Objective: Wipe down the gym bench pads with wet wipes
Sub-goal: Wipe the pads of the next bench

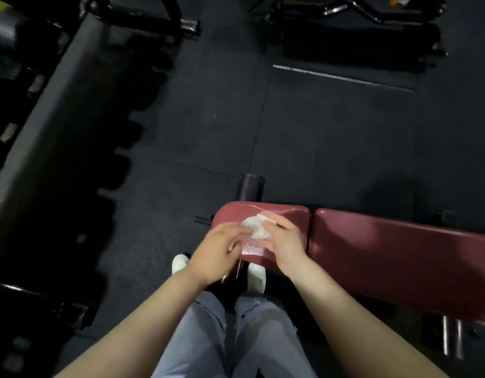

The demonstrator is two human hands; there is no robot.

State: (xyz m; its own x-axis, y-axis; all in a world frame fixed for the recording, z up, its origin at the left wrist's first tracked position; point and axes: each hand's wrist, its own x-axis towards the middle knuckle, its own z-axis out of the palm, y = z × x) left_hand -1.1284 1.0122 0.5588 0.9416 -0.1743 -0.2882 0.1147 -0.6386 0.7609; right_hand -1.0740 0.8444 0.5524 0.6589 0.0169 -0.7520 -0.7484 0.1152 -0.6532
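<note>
one crumpled white wet wipe [256, 227] on top of the small dark red seat pad [287, 214], right between the two hands. left hand [219, 251] at the wipe's left edge, fingers bent toward it and fingertips touching it; a real pinch or only a touch, cannot tell, because of blur. right hand [282, 238] on the wipe's right side, fingers curled over the edge of it and holding it against the pad. both hands close together, nearly meeting over the wipe, both forearms bare.

two red pads in total: the short seat pad under the hands, and one long back pad [399, 249] just beside it on the right, a narrow gap between them. some shine on the seat pad surface near the wipe.

two white shoes [256, 276] below the seat pad edge, on the dark rubber floor [208, 118], and two legs in grey trousers [263, 336]. one black round frame tube [249, 186] behind the seat pad. one long dark rack [45, 118] at the left side, and more dark equipment at the top, too dim for counting.
</note>
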